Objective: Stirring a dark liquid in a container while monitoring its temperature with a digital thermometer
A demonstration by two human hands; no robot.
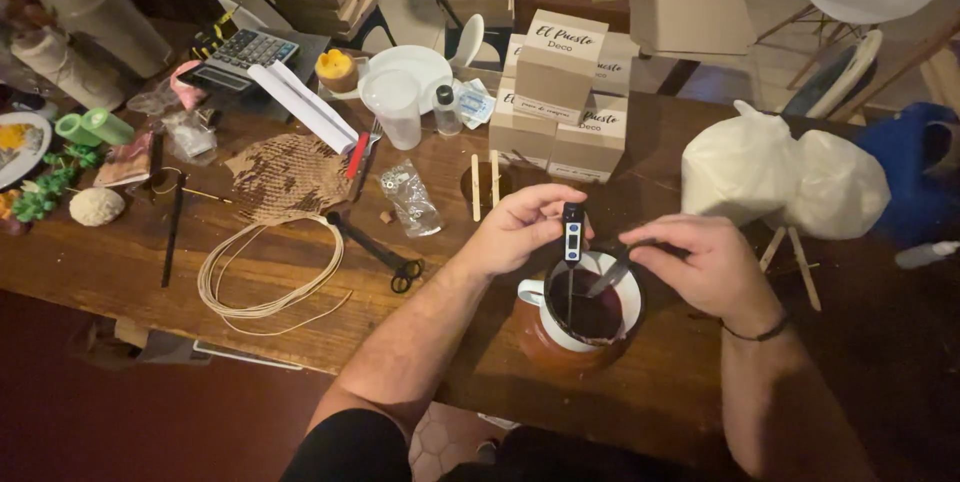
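Observation:
A brown enamel pot (545,342) with a white rim and handle stands near the table's front edge, holding dark liquid. My left hand (515,227) pinches a black digital probe thermometer (572,232), its thin metal stem dipping straight down into the liquid. My right hand (700,262) holds a flat metal utensil (608,279) slanted into the pot from the right. A dark band circles my right wrist.
Stacked kraft boxes (560,92) stand behind the pot, and two white bags (780,177) lie to the right. Left of my arm are black scissors (385,252), a coil of wick cord (265,272), wooden sticks (484,182), a clear cup (395,107) and a calculator (240,57).

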